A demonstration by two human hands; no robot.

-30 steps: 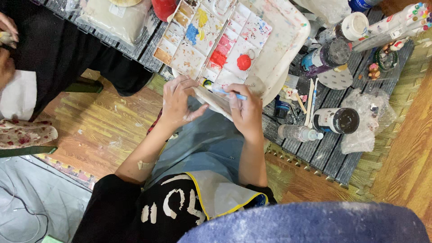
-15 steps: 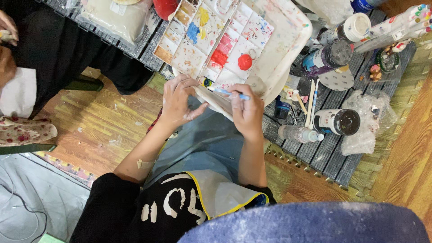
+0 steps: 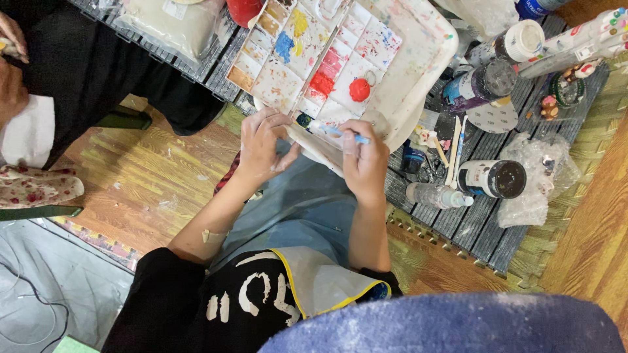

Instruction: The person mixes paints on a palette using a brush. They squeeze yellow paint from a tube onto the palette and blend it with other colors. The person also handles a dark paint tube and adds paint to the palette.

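Note:
My left hand (image 3: 260,145) grips the near edge of a flat white piece (image 3: 313,145) held over my lap. My right hand (image 3: 364,163) is closed on a blue-handled paintbrush (image 3: 330,130). The brush lies across the white piece with its dark tip pointing left, toward my left fingers. Just beyond both hands sits a white paint palette (image 3: 418,62), its wells smeared with red, blue, yellow and brown paint. I wear a black shirt and a grey-blue apron (image 3: 294,216).
A dark slatted low table (image 3: 484,225) carries paint jars (image 3: 492,178), a small clear spray bottle (image 3: 437,195), crumpled plastic (image 3: 540,176) and a tube rack (image 3: 575,39). Another person in black (image 3: 78,59) sits at the upper left. Wooden floor (image 3: 131,189) lies to the left.
Both hands stay in nearly the same place, with the brush and the white piece still held. The fingers of my left hand have shifted slightly on the piece.

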